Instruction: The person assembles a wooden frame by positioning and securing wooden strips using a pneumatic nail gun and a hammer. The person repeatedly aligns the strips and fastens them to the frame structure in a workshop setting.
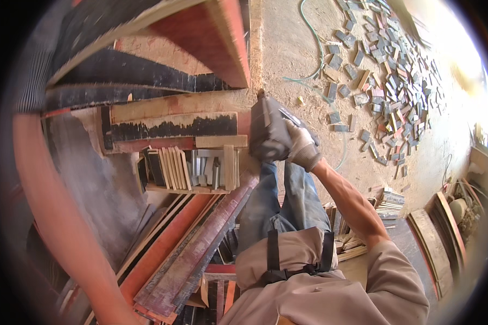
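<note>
My right hand (302, 145), in a pale work glove, is closed around the handle of a dark grey handheld power tool (269, 130). The tool's narrow front end points at the corner of a wooden bench (222, 100). My bare left forearm reaches far up the left side to a grey ribbed glove cuff. Of my left hand (35, 78) little but that cuff shows; its fingers are lost in the dark, blurred rim. Beside it stand dark-faced and red plywood panels (195, 40), tilted and blurred at the upper left.
Small wooden offcuts (385, 92) lie scattered over the dusty floor at the upper right. A thin green hose (315, 32) curls there. Upright wood pieces fill a box (187, 169) below the bench. Long red and dark boards (184, 254) lean at the lower left; others (434, 246) stand right.
</note>
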A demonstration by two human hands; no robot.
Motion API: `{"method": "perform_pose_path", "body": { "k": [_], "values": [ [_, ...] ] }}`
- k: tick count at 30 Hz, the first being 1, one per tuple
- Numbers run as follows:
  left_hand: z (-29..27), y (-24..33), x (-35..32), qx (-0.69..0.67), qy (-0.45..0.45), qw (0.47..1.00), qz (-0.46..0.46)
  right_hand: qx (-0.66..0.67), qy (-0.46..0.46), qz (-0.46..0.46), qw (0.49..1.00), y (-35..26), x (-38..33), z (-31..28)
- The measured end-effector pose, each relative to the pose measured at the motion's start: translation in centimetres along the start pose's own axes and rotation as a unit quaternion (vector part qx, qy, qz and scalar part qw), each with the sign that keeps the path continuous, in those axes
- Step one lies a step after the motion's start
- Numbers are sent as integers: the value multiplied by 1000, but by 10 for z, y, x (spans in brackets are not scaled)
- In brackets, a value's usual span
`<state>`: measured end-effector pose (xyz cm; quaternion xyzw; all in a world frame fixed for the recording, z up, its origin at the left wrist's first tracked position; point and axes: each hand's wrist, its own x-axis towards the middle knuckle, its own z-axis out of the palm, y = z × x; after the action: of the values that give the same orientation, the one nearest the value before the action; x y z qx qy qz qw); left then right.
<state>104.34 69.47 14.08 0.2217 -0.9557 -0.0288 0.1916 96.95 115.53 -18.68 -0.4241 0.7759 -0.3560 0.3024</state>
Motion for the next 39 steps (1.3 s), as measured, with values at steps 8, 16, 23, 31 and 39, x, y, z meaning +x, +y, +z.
{"method": "perform_pose_path", "body": {
  "k": [8,16,23,31,39],
  "values": [
    [-21,-59,20,78,-79,991,77,668,-25,377,641,79,52,-27],
    [-23,73,2,-201,-145,940,-235,776,-94,339,523,121,72,-1],
    [-45,-2,-8,-164,-93,902,-388,790,-146,328,498,146,76,0],
    [-48,-1,-16,-229,-162,915,-291,721,-145,383,559,148,85,-24],
    [-22,11,-14,-149,-83,949,-266,217,3,46,975,138,71,-190]
  ]
}}
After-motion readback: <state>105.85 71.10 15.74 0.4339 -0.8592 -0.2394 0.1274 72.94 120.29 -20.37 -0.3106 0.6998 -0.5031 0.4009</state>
